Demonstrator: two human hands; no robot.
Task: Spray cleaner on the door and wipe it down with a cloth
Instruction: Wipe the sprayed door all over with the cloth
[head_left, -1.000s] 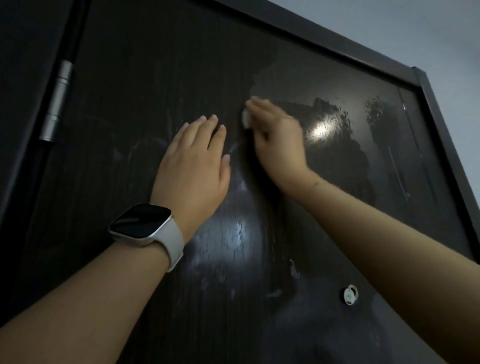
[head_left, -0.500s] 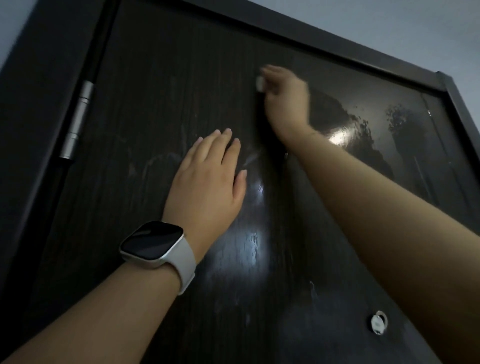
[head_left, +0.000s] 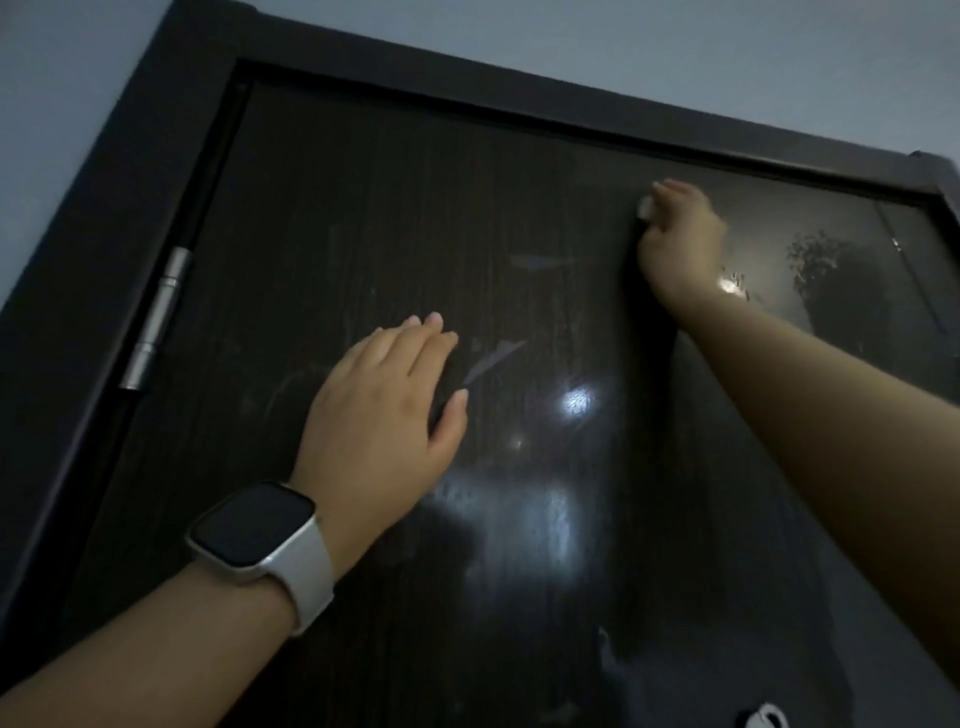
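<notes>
So we've got the dark wood-grain door (head_left: 363, 208) filling most of the view, looking up toward its top edge. Our right hand (head_left: 680, 244) is way up near the top, just under the black frame (head_left: 519, 98), with its grip curled tight around a small pale cloth (head_left: 644, 208). Only a little bit of the cloth pokes out on the left side of the fingers; the rest is buried in the fist, pressed to the door. Our left hand (head_left: 384, 410) is lower and more toward the middle, fingers straight and flat against the door, holding nothing. There's a white smartwatch (head_left: 260, 535) on that wrist. Wet streaks and glare show between the hands. A silver hinge (head_left: 156, 317) sits on the left edge, and a small white fitting (head_left: 763, 719) peeks in at the bottom.
</notes>
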